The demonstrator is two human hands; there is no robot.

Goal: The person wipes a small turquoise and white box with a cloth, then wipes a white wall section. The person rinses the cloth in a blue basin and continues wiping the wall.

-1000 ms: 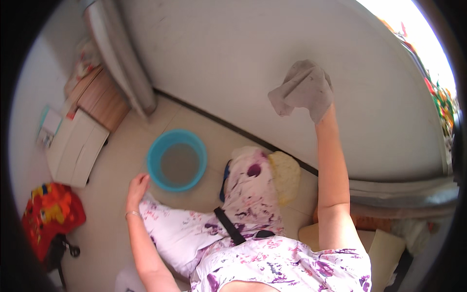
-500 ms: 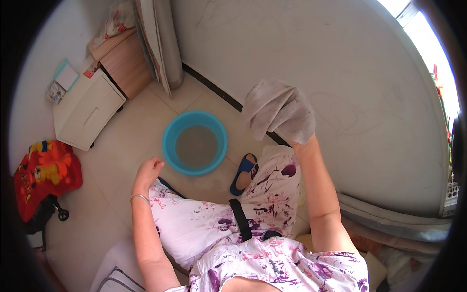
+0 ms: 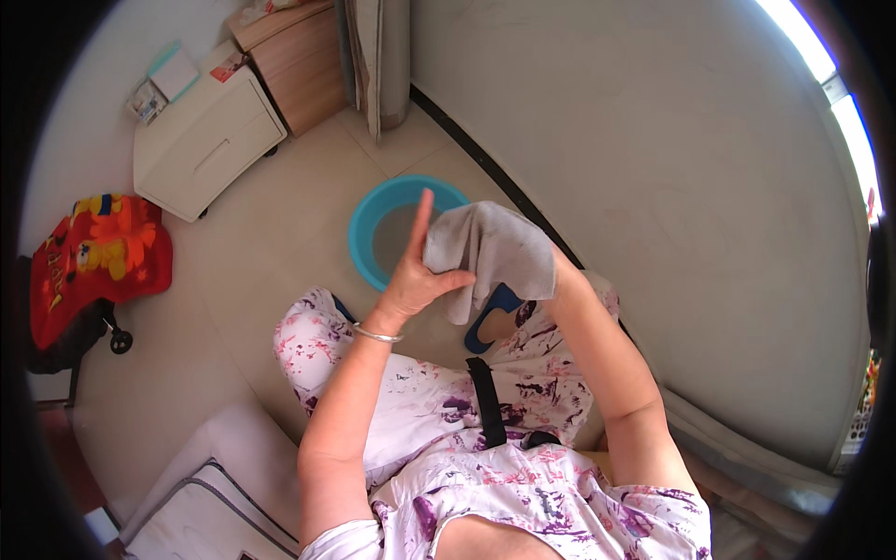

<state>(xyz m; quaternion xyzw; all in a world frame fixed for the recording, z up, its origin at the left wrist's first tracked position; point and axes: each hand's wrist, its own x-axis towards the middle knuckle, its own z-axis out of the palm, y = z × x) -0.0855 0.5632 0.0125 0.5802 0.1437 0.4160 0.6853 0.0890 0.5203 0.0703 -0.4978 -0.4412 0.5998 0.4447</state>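
A crumpled grey cloth (image 3: 495,247) hangs over my right hand (image 3: 561,271), which holds it up in front of me; the cloth hides the fingers. My left hand (image 3: 411,278), a silver bangle on its wrist, is at the cloth's left edge. Its index finger points up and its thumb reaches across to the cloth's lower part; any fingers behind the cloth are hidden. Beyond both hands, a round blue basin (image 3: 366,245) of murky water stands on the tiled floor, partly covered from view by the hand and cloth.
A pale wall (image 3: 653,187) with a dark skirting strip rises at the right. White drawers (image 3: 210,140) on casters and a wooden cabinet (image 3: 299,75) stand at the far left. Nearer on that side is a red patterned cover (image 3: 112,247) over a wheeled item.
My right hand has come down and left, away from the wall, with the cloth. My left hand has risen to the right and now meets the cloth. The view has shifted.
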